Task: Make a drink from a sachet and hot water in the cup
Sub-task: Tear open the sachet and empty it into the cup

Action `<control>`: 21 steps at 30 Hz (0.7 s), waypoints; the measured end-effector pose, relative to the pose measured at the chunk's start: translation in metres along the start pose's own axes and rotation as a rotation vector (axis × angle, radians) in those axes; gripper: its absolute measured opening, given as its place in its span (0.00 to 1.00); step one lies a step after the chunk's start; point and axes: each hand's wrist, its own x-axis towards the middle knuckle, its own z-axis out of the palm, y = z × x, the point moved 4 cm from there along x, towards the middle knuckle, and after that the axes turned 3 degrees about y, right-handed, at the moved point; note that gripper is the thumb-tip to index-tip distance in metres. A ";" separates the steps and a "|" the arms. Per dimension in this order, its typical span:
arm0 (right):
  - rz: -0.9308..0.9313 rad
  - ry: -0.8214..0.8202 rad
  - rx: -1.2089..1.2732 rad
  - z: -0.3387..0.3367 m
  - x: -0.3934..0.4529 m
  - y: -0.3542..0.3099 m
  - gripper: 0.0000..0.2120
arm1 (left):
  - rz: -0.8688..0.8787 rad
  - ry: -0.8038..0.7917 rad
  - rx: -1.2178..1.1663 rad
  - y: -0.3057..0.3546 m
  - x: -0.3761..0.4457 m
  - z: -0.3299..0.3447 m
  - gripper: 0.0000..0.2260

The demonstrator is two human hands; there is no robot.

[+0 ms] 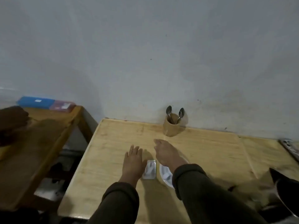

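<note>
Silver sachet (149,169) is lying unopened just left of the cup (165,174); I'm hovering left hand (133,162) and right hand (166,155), each grip open, empty; pouring remains.

The counter (202,152) is pale yellow wood with a fine straight grain and a few darker smudges. The sachet (150,169) is silvery grey, and the cup (165,174) beside it shows white. The spoon holder (171,127) is tan, holding two shiny steel-grey spoons (168,110). Both sleeves (191,180) are dark brown. The wall (145,46) is flat bluish grey with small dark specks. On the darker orange-brown side table (40,143) lie a bright blue box (36,102) and a pinkish-purple box (62,105).
</note>
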 end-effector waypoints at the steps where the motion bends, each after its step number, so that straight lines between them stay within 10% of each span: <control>1: 0.008 -0.057 -0.017 0.008 0.004 0.002 0.21 | -0.032 -0.016 0.005 -0.002 0.000 0.006 0.26; 21: -0.123 -0.249 -0.190 0.071 0.049 0.008 0.11 | -0.418 0.079 -0.310 -0.007 -0.012 0.059 0.22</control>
